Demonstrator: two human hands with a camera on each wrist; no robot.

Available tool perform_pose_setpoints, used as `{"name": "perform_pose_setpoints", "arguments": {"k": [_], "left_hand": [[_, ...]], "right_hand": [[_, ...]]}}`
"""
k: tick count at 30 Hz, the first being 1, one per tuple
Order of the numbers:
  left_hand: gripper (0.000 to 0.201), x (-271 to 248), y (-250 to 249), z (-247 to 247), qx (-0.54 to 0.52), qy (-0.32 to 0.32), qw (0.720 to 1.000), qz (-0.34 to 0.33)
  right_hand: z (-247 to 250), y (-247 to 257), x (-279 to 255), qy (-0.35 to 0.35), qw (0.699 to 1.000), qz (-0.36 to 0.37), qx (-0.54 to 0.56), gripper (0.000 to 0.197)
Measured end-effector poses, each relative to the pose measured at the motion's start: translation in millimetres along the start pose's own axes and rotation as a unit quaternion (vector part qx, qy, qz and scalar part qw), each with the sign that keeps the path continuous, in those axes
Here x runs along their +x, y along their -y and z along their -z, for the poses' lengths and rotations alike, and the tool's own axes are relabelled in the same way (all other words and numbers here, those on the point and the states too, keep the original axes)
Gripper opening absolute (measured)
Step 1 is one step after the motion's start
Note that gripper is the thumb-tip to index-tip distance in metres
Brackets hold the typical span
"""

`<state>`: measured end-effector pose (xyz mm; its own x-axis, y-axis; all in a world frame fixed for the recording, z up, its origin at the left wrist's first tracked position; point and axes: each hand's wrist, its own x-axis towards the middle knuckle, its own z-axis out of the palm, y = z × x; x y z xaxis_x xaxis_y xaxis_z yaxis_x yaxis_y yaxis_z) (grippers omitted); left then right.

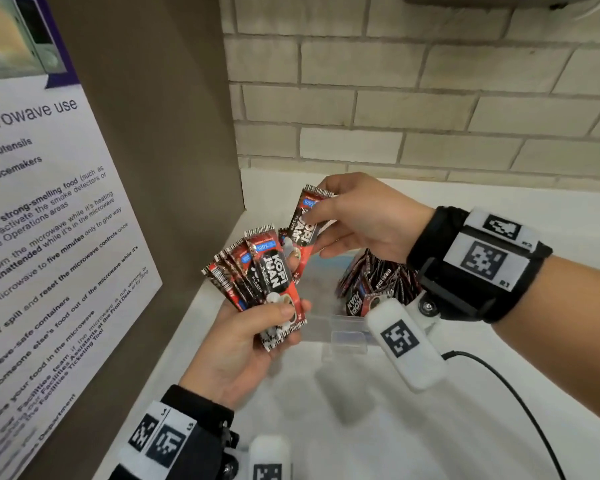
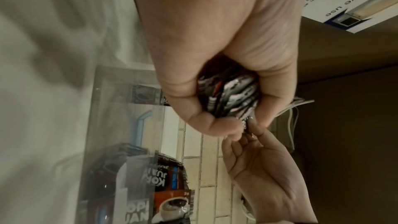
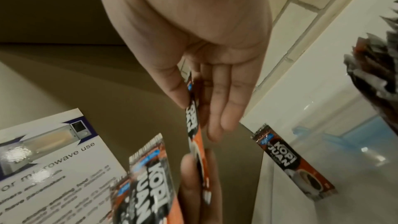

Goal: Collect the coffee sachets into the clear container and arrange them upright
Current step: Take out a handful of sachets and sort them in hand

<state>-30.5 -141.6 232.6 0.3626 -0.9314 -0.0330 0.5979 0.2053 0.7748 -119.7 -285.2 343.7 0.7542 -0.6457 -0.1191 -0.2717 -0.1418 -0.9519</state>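
My left hand [image 1: 238,344] grips a fanned bundle of sachets [image 1: 257,271]; my right hand [image 1: 357,216] pinches one sachet [image 1: 307,216] drawn from it. The clear container [image 1: 340,327], partly filled, sits just below my right hand. Next, I'd lower it in upright.

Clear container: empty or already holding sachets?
Partly filled. The clear container holds a cluster of sachets at one end, standing roughly upright; its near part looks bare.
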Motion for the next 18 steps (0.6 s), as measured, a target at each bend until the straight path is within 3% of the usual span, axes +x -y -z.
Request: {"name": "perform_pose_setpoints", "arguments": {"k": [4, 9, 14, 18], "left_hand": [[0.046, 1, -1, -1, 0.036, -0.034, 0.999, -0.004], [0.052, 0, 1, 1, 0.080, -0.060, 0.995, 0.016], [0.059, 3, 3, 3, 0.062, -0.083, 0.995, 0.014], [0.040, 4, -2, 6, -0.018, -0.130, 0.991, 0.000]], "right_hand": [[8, 6, 8, -0.007, 0.997, 0.017, -0.080, 0.011], [21, 15, 19, 0.009, 0.974, 0.036, -0.223, 0.005], [26, 24, 31, 0.066, 0.964, 0.014, -0.256, 0.015], [25, 33, 45, 0.004, 0.962, 0.039, -0.270, 0.009]]}}
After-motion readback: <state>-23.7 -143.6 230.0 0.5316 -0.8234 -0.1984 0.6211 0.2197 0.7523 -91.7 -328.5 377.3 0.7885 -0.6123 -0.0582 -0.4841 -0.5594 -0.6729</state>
